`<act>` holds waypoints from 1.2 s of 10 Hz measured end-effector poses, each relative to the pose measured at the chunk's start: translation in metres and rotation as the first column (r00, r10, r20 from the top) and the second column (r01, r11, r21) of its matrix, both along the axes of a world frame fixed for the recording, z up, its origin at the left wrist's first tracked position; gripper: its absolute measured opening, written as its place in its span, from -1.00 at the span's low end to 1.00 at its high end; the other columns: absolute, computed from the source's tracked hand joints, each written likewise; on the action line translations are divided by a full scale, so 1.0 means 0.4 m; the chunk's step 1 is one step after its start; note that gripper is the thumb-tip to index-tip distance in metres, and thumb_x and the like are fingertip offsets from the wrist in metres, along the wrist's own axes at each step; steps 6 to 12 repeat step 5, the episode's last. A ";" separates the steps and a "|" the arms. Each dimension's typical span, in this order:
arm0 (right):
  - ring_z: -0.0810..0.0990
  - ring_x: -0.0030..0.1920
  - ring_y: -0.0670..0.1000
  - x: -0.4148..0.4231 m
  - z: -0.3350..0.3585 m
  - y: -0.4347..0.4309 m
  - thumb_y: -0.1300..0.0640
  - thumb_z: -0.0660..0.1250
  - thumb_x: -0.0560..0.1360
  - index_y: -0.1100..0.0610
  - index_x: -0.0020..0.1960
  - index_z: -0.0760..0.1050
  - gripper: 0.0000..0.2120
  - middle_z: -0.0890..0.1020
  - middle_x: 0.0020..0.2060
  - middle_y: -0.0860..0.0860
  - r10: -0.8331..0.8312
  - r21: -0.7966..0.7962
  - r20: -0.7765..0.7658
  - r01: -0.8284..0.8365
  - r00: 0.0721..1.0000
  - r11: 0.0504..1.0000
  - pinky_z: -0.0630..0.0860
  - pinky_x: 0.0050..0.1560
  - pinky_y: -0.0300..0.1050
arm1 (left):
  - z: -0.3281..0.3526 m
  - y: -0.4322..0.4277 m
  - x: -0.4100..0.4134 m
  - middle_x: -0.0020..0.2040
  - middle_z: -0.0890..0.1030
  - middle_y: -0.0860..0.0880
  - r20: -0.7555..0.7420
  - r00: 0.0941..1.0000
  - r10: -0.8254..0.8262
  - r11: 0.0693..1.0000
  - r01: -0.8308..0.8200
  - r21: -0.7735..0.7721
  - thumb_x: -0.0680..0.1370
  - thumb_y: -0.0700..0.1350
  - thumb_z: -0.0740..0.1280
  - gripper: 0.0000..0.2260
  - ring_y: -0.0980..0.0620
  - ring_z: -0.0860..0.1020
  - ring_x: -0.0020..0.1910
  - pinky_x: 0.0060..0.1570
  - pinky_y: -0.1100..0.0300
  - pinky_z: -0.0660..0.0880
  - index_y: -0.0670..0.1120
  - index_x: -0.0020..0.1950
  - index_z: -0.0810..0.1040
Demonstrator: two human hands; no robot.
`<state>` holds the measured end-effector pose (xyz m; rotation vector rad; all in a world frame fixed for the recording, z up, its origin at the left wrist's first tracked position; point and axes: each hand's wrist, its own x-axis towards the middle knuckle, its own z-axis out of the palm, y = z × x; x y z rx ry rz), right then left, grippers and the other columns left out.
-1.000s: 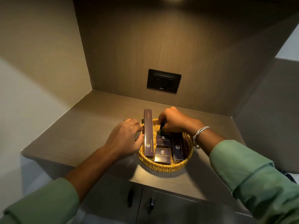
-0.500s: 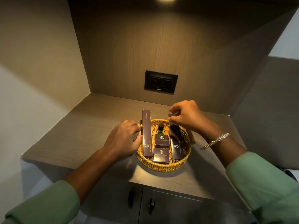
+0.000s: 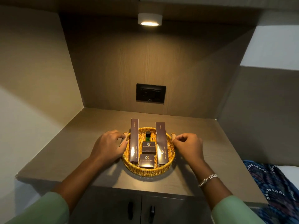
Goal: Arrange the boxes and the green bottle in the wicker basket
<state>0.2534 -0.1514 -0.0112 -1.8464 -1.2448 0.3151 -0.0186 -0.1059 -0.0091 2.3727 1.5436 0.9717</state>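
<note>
Your right hand (image 3: 188,143) left bottle (image 3: 147,136); both hands now curl at basket (image 3: 148,172) sides, left hand (image 3: 109,145) too, holding nothing. Boxes (image 3: 148,147) look tidy.

Both long boxes, left (image 3: 134,141) and right (image 3: 161,143), read "HOTEL GRAND SHIVA"; so do both small boxes, far (image 3: 149,147) and near (image 3: 146,161); other print too small.

Single head view, close, facing forward-down over wicker basket (image 3: 148,171) on counter (image 3: 68,152).
</note>
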 end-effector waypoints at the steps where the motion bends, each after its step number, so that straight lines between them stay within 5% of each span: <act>1: 0.56 -0.35 -0.16 -0.046 -0.003 0.010 0.12 0.46 0.42 0.08 -0.29 0.66 -0.88 0.63 -0.42 -0.07 -0.033 -0.006 0.057 0.033 0.998 0.999 0.49 -0.33 -0.27 | 0.003 0.021 -0.023 -0.04 0.67 -0.06 0.034 0.999 0.005 1.000 -0.005 -0.013 0.45 -0.07 0.41 -0.78 0.02 0.55 -0.13 -0.14 0.13 0.50 -0.12 0.05 0.64; 4: 0.57 -0.34 -0.07 -0.146 0.039 0.012 0.08 0.41 0.49 0.11 -0.26 0.63 -0.82 0.62 -0.37 0.01 -0.112 -0.113 0.117 0.125 0.987 0.986 0.58 -0.33 -0.15 | 0.051 0.069 -0.053 -0.08 0.65 -0.13 0.062 0.998 0.030 0.986 -0.020 -0.164 0.45 -0.13 0.41 -0.90 -0.04 0.56 -0.16 -0.13 -0.02 0.59 -0.12 -0.07 0.63; 5: 0.62 -0.21 0.01 -0.160 0.060 -0.011 0.02 0.37 0.52 0.16 -0.11 0.64 -0.79 0.66 -0.24 0.07 -0.072 -0.117 0.145 0.089 0.987 0.989 0.63 -0.18 -0.07 | 0.072 0.056 -0.056 0.06 0.63 -0.12 0.046 0.999 -0.010 0.984 0.018 -0.174 0.49 -0.09 0.37 -0.79 -0.04 0.56 -0.02 -0.03 0.01 0.56 -0.11 0.09 0.58; 12: 0.62 -0.21 0.01 -0.160 0.060 -0.011 0.02 0.37 0.52 0.16 -0.11 0.64 -0.79 0.66 -0.24 0.07 -0.072 -0.117 0.145 0.089 0.987 0.989 0.63 -0.18 -0.07 | 0.072 0.056 -0.056 0.06 0.63 -0.12 0.046 0.999 -0.010 0.984 0.018 -0.174 0.49 -0.09 0.37 -0.79 -0.04 0.56 -0.02 -0.03 0.01 0.56 -0.11 0.09 0.58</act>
